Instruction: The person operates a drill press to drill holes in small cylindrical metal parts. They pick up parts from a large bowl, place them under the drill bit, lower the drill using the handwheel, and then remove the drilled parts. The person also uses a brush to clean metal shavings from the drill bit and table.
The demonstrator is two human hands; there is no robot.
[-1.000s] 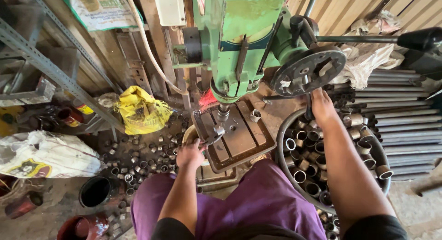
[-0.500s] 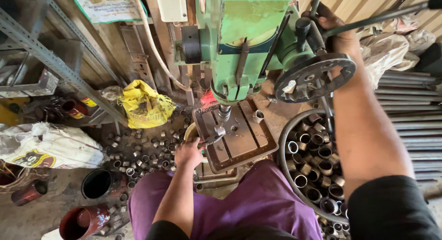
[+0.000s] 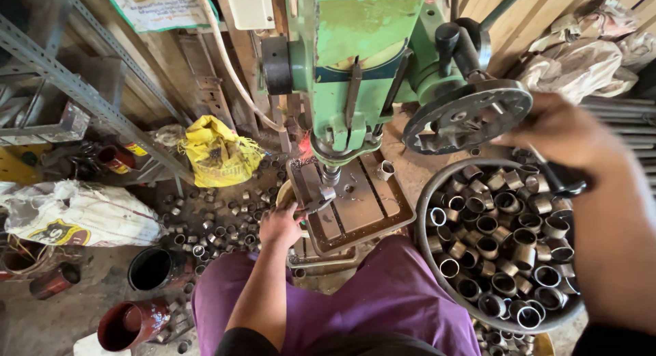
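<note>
Left hand (image 3: 279, 224) fingers pinch a ring (image 3: 321, 197) steady under the drill (image 3: 331, 173), while the blurred right hand (image 3: 557, 130) wraps the feed handle (image 3: 560, 180).

Left arm: extended forward and bare to the wrist.
Left hand (image 3: 279, 223): held low, fingers curled closed in a grip, knuckles turned up.
Right arm: raised close to the camera, blurred.
Right hand (image 3: 562, 132): fingers curled; grip unclear.
</note>
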